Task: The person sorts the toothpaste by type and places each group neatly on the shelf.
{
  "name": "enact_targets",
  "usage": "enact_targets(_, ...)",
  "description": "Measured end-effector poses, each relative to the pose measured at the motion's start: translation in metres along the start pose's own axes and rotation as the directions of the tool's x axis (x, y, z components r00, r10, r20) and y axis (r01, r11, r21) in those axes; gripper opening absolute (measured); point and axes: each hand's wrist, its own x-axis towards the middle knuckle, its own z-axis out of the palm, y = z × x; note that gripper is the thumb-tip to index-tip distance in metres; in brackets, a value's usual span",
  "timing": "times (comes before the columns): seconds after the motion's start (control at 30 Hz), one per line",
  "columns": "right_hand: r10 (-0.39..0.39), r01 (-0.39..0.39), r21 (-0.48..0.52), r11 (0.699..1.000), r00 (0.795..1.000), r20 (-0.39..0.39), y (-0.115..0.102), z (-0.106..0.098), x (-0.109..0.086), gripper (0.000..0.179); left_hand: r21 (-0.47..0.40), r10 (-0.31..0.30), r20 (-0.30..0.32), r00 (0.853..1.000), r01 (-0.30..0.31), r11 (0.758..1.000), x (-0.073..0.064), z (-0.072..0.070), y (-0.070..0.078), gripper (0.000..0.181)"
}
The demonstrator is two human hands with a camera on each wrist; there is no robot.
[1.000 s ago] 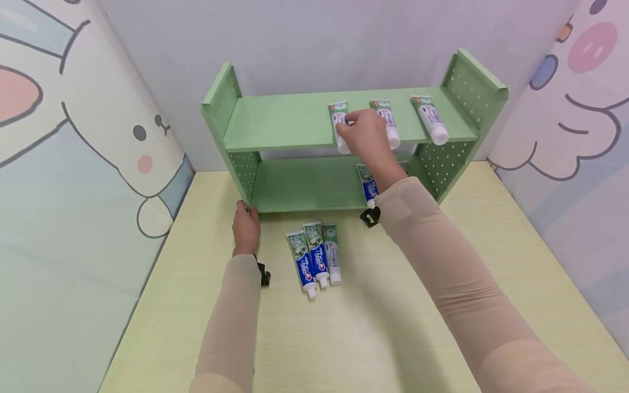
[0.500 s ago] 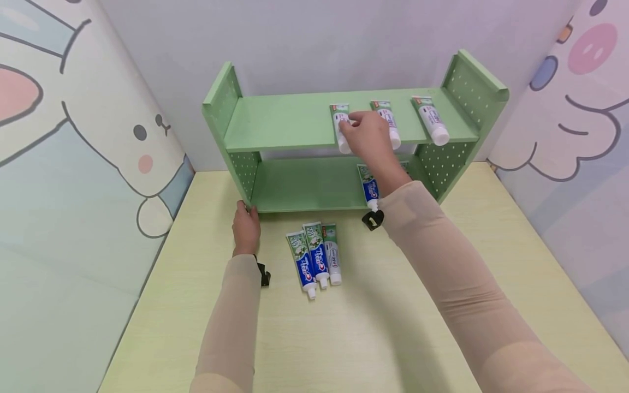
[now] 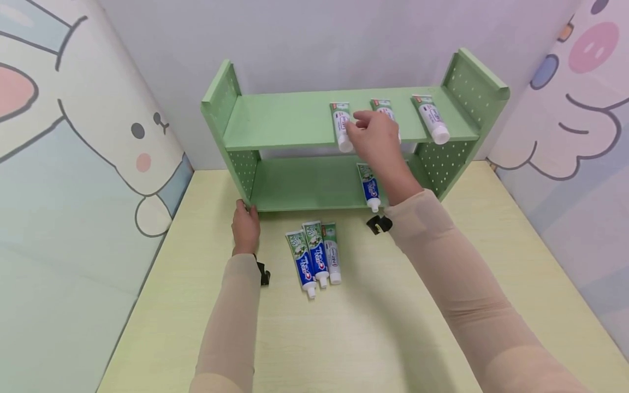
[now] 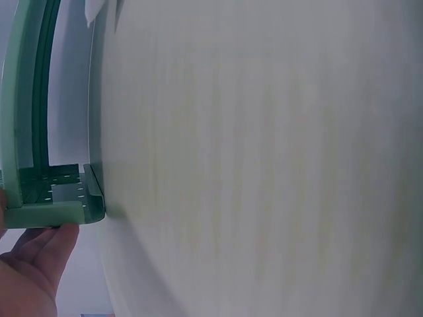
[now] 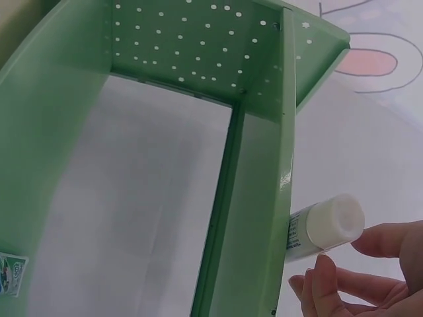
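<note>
Head cam: your R hand is over the upper level of the green rack, fingers loosely bent, thumb right by the white tube, not wrapped round it; can't tell from here if it touches. That tube lies on the upper board, cap end toward you. Your R hand partly hides the mid tube; the far-R tube shows in full.

R wrist cam adds what head doesn't: the white tube's cap sticks out past the board's front edge, w/ your thumb just beside its end & fingertips just under it.

Head also has a blue/green tube on the lower level, plus a trio on the counter: L blue tube, centre blue tube, R white tube.

Your L hand is at the rack's lower L front corner. L wrist cam shows better that it grips the rack, digits on both sides of the green edge.
</note>
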Motion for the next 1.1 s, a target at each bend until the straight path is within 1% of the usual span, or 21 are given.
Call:
enact_targets(0.17, -0.036, 0.037, 0.013, 0.999, 0.999, -0.008, 0.007, -0.001, -0.008, 0.047, 0.000, 0.006, 0.001, 1.000, -0.006, 1.000, 0.000, 0.000, 0.000, 0.038)
enact_targets(0.43, -0.067, 0.067, 0.037, 0.997, 0.998, -0.006, 0.013, 0.000, -0.021, 0.045, -0.005, -0.004, 0.010, 1.000, 0.004, 1.000, 0.000, 0.001, 0.000, 0.038)
enact_targets(0.73, -0.114, 0.116, 0.078, 0.990, 0.993, -0.023, 0.020, 0.002, -0.031, 0.042, -0.001, -0.008, 0.012, 1.000, 0.008, 1.000, 0.001, 0.000, 0.000, 0.039)
enact_targets(0.97, -0.113, 0.113, 0.083, 0.990, 0.994, -0.006, 0.025, 0.005, -0.039, 0.044, -0.004, -0.012, 0.019, 1.000, 0.012, 1.000, 0.002, 0.001, -0.002, 0.039)
enact_targets(1.1, -0.139, 0.140, 0.093, 0.986, 0.990, -0.017, 0.032, 0.007, -0.043, 0.042, -0.002, -0.014, 0.016, 1.000, 0.014, 1.000, 0.002, 0.001, -0.001, 0.039)
